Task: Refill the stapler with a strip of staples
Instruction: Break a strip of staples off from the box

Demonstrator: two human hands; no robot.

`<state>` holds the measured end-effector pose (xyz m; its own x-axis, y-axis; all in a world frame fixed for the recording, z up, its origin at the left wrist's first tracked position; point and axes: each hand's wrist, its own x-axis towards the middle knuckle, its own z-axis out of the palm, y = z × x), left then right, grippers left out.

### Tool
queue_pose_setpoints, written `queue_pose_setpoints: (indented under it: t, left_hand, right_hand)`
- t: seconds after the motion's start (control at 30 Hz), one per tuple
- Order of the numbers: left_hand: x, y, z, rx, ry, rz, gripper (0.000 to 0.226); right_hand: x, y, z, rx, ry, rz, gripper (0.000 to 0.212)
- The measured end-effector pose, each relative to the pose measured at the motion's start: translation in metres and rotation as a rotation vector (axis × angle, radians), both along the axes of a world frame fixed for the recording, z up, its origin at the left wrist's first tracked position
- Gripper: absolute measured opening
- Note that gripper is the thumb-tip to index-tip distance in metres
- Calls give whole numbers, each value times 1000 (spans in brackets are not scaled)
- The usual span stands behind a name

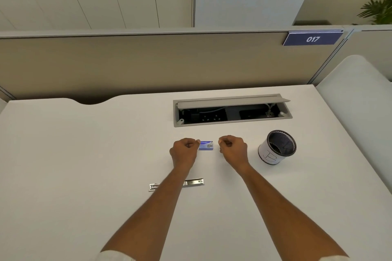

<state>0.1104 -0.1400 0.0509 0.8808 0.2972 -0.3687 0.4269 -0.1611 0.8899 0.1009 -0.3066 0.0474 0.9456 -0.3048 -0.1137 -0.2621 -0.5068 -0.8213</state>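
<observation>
A small blue staple box (206, 146) lies on the white desk (84, 154) between my two hands. My left hand (184, 150) is curled, its thumb and fingertips pinching the box's left end. A short gap to the right of the box, my right hand (233, 149) rests with its fingers closed; I see nothing in it. A silver metal stapler (194, 182) lies flat nearer to me, its middle hidden under my left forearm.
A mesh pen cup (275, 148) with a white paper wrap stands to the right of my right hand. Behind the hands, an open cable tray (231, 110) is sunk into the desk. A beige partition runs along the back.
</observation>
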Motion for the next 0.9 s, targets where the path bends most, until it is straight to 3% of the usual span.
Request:
queue_pose_setpoints:
  t: [0.1,0.4,0.67,0.9]
  left_hand:
    - [5,-8,-6,31,56,-23,21]
    - [12,-17,-18,134,69,-21,17]
    - [18,-20,-22,113,113,3,19]
    - [20,-20,-22,102,141,23,15]
  right_hand:
    - [1,3,-8,14,27,-5,22]
    - [3,17,-17,-3,64,-29,21]
    - [7,19,-18,23,83,-64,22]
    - [7,7,-18,-5,114,123,37]
